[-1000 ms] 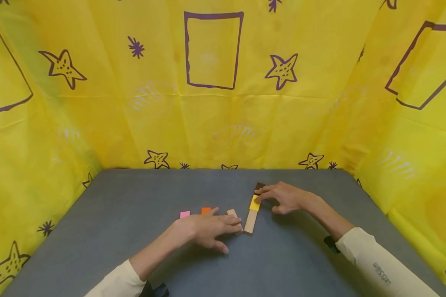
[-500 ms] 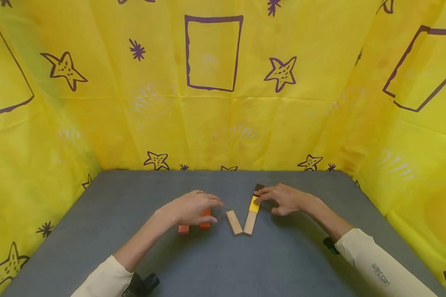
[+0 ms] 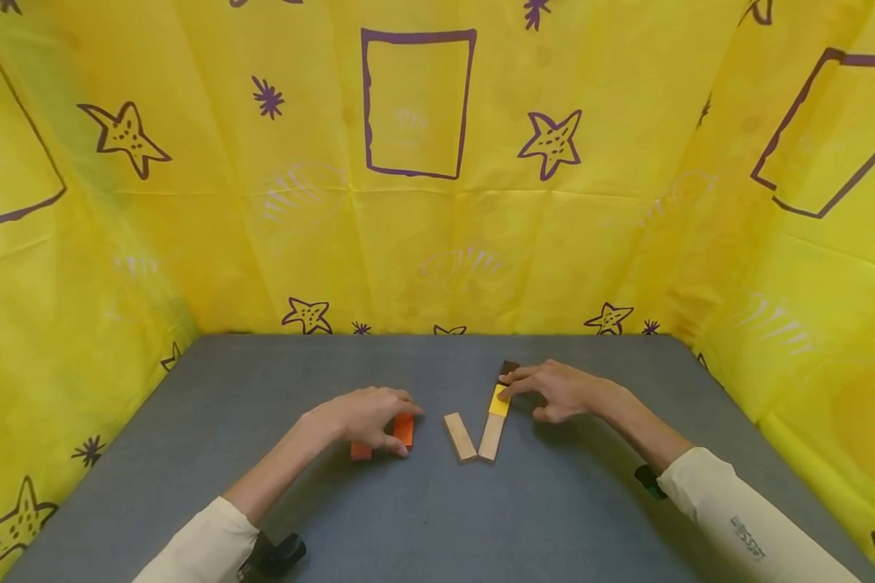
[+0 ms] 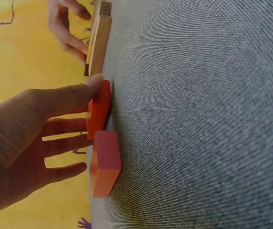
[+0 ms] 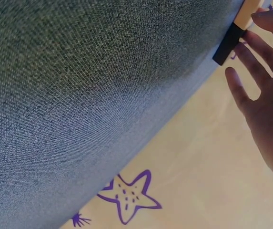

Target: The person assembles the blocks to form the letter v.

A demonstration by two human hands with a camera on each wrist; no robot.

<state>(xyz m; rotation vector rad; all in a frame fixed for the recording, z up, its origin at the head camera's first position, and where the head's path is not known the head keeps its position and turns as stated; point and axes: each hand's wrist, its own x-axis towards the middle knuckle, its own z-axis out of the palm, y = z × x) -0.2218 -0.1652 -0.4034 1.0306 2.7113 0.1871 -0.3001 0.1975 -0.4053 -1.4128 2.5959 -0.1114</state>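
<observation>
My left grip (image 3: 366, 416) straddles the orange rectangular block (image 3: 404, 431) on the grey fabric-topped table (image 3: 437, 518); I cannot tell whether it pinches. My right grip (image 3: 557, 389), unclenched, touches the yellow rectangular block (image 3: 497, 408). I advise a square hold, clear of the pinkish rectangular block (image 4: 108, 152) alongside.

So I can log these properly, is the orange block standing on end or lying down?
The orange block is lying down: in the left wrist view its long side runs along the gray tabletop, beside the left thumb.
</observation>
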